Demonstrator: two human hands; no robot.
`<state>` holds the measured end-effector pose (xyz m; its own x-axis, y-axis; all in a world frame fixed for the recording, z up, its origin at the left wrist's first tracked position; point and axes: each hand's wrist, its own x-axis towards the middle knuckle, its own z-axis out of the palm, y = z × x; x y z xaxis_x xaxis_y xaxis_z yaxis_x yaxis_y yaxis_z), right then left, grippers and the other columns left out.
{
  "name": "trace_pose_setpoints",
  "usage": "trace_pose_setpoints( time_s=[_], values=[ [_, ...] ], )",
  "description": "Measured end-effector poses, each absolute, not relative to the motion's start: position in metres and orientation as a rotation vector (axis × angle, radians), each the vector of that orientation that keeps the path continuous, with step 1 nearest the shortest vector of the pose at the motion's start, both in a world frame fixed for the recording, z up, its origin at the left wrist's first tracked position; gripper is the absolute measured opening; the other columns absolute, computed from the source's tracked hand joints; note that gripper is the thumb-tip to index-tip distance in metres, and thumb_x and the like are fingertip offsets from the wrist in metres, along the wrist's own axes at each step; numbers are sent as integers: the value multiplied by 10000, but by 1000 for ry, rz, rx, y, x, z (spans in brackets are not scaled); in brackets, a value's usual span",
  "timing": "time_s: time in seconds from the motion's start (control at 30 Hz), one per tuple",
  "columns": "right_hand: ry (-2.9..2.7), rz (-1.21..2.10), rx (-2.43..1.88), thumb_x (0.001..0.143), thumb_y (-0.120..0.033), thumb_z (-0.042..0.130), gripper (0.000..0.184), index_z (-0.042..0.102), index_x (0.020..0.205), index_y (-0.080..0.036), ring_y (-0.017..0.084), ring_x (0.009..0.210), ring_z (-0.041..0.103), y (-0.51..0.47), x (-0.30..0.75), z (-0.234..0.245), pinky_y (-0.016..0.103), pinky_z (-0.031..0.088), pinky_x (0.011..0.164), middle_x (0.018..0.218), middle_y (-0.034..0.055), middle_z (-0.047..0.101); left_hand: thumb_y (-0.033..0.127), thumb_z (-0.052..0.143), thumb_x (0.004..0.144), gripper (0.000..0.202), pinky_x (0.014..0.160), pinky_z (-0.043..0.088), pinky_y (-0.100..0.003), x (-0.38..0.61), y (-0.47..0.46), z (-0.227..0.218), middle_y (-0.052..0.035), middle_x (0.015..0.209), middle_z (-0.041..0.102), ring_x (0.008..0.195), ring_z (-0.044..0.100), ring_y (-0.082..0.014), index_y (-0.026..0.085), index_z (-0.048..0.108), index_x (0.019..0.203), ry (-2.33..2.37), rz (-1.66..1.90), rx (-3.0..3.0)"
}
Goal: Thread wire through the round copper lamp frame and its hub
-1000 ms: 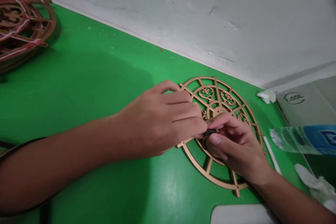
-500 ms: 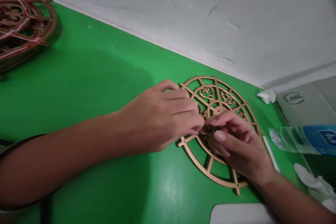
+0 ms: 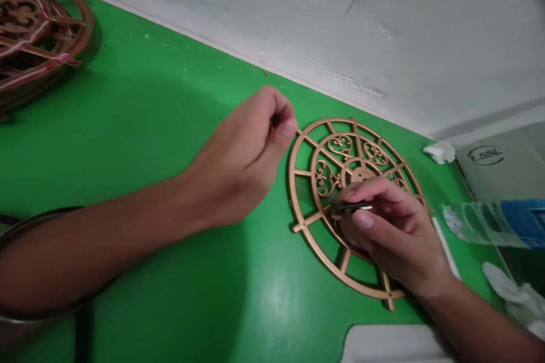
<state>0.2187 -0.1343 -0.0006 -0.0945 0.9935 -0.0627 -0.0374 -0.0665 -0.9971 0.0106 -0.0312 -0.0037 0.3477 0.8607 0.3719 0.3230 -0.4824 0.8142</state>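
Note:
A round gold openwork frame (image 3: pixel 323 178) with scroll ornaments lies flat on the green table (image 3: pixel 170 125). My right hand (image 3: pixel 387 232) rests on its middle and pinches a small dark metal piece (image 3: pixel 353 207) between thumb and fingers. My left hand (image 3: pixel 242 153) hovers just left of the frame, lifted off it, with thumb and forefinger pinched together; what they hold, if anything, is too small to make out.
A stack of darker round frames (image 3: pixel 34 28) sits at the far left corner. A white wall (image 3: pixel 340 22) runs along the table's back. At the right lie a plastic water bottle (image 3: pixel 494 221), white crumpled tissue (image 3: pixel 511 295), a white stick (image 3: pixel 445 247) and a white flat object (image 3: pixel 392 343).
My left hand has pulled away from my right hand, up and to the left, with its fingers pinched. The right hand stays on the frame with the dark piece.

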Motion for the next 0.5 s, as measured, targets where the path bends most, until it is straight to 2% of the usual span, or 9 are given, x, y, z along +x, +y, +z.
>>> trace_pose_setpoints(
  time_s=[0.13,0.23,0.27,0.3,0.33,0.37,0.4,0.47,0.5],
  values=[
    [-1556,983,-1277,829,-186,770,114,745,906,-266,91,531,506,-138,214,6,228,391,460,657,2,633,433,423,990,385,580,268,-306,9,-31,2,47,592,453,575,387,-59,202,476,687,1200,1032,1804],
    [-1777,790,-1302,825,-166,771,151,731,942,-254,128,642,616,-139,216,8,263,448,535,741,21,696,513,487,954,569,564,188,-331,10,-33,5,48,463,325,478,259,-47,168,412,507,1296,991,1900],
    [-1828,745,-1316,832,-168,764,165,727,969,-252,145,705,649,-139,218,9,276,466,568,795,33,716,518,558,921,521,561,203,-320,10,-34,5,65,452,368,463,275,-41,179,470,536,1279,986,1952],
    [-1870,714,-1326,844,-170,752,173,723,995,-249,157,751,667,-139,220,9,286,478,593,837,43,727,498,638,880,386,568,252,-305,10,-34,4,87,482,475,471,355,-42,203,562,643,1219,979,2017],
    [-1908,694,-1327,856,-176,740,170,721,1012,-243,160,769,673,-138,222,10,290,486,607,863,48,728,458,703,843,240,603,330,-291,10,-35,1,97,590,618,533,487,-57,230,627,830,1131,956,2099],
    [-1948,677,-1320,865,-182,731,161,722,1017,-235,157,772,673,-137,223,10,291,494,615,884,52,725,413,738,820,296,677,410,-288,11,-35,-2,78,767,727,667,614,-92,244,622,1035,1032,926,2200],
    [-1994,652,-1302,868,-189,728,148,727,1012,-224,153,774,673,-136,225,11,288,504,624,901,57,718,372,736,820,421,781,470,-304,10,-35,-5,37,964,767,855,686,-140,241,575,1187,930,885,2313],
    [-2084,597,-1261,856,-181,735,137,738,990,-203,151,796,678,-133,226,11,282,529,654,937,67,708,344,679,852,477,1008,496,-402,10,-35,-12,-37,1241,713,1181,648,-231,223,541,1293,761,782,2518],
    [-2121,570,-1245,844,-171,743,148,740,989,-199,154,812,683,-132,226,11,281,540,673,955,70,709,351,644,868,454,1090,475,-465,10,-35,-15,-55,1305,681,1272,602,-265,221,558,1294,712,732,2578]
  ],
)
